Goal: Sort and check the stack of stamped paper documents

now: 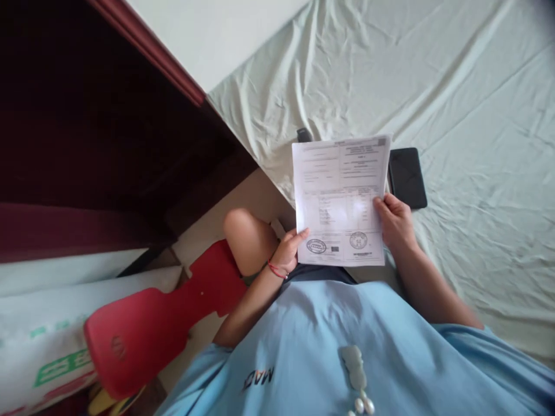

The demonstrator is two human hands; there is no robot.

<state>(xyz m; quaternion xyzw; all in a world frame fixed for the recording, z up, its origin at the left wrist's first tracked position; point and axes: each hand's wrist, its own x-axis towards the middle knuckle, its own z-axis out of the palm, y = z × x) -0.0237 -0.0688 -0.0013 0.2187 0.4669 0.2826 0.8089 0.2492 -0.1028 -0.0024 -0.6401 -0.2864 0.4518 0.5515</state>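
A white printed paper (333,202) is held up in front of my lap, its face toward me, with two round stamps near its lower edge. My left hand (288,252), with a red bracelet at the wrist, pinches the lower left edge, thumb on the front. My right hand (395,219) grips the right edge, thumb also on the front; its other fingers are partly hidden behind the hand and sheet. A black flat device (408,178) lies just beyond my right hand. Behind the paper's top edge, a small dark object (304,135) shows in part.
A wrinkled pale sheet (477,127) covers the surface ahead and to the right. At the left stand a red plastic chair (139,329) and white sacks (39,323) with green print. Dark red furniture (87,115) fills the upper left.
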